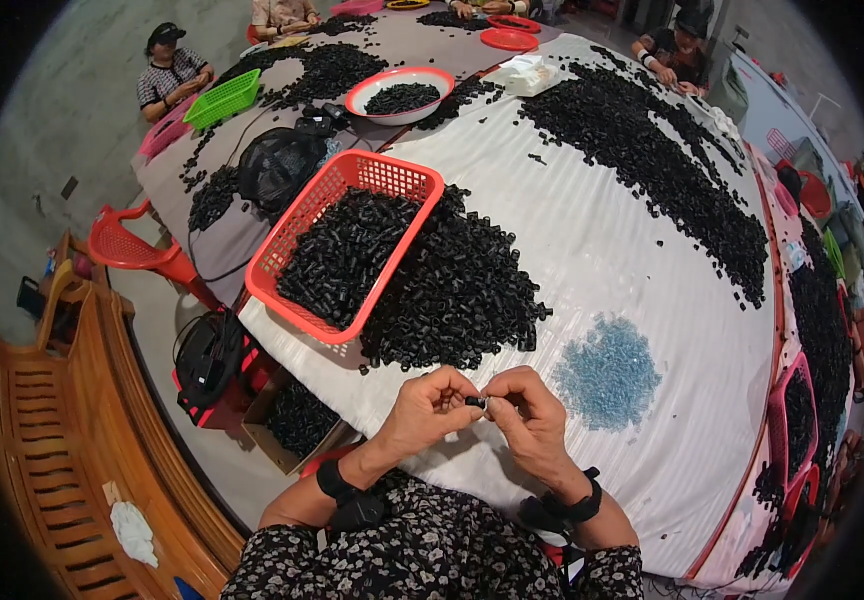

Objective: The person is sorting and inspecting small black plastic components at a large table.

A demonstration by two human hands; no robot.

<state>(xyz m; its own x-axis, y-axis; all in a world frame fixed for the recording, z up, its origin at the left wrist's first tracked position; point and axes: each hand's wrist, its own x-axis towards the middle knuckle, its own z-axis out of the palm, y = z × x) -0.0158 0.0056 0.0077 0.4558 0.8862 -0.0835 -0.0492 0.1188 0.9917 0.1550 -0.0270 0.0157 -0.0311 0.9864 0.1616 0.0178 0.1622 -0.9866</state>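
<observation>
Close to the table's near edge, my left hand (427, 410) pinches a small black cylindrical plastic part (473, 401) between thumb and fingertips. My right hand (530, 424) meets it there, thumb and forefinger closed on something tiny and pale that I cannot make out. Just beyond my left hand spreads a heap of similar black parts (457, 300). To its left, a red plastic basket (430, 180) is filled with more of them. A loose pile of small translucent blue pieces (609, 372) lies beyond my right hand.
White sheeting (592, 230) covers the table. A red-rimmed bowl (354, 100), a green basket (224, 100) and a black mesh-like bag (277, 170) stand farther back. Several people sit around the far edges. A wooden bench (142, 430) and a red chair (132, 245) are at the left.
</observation>
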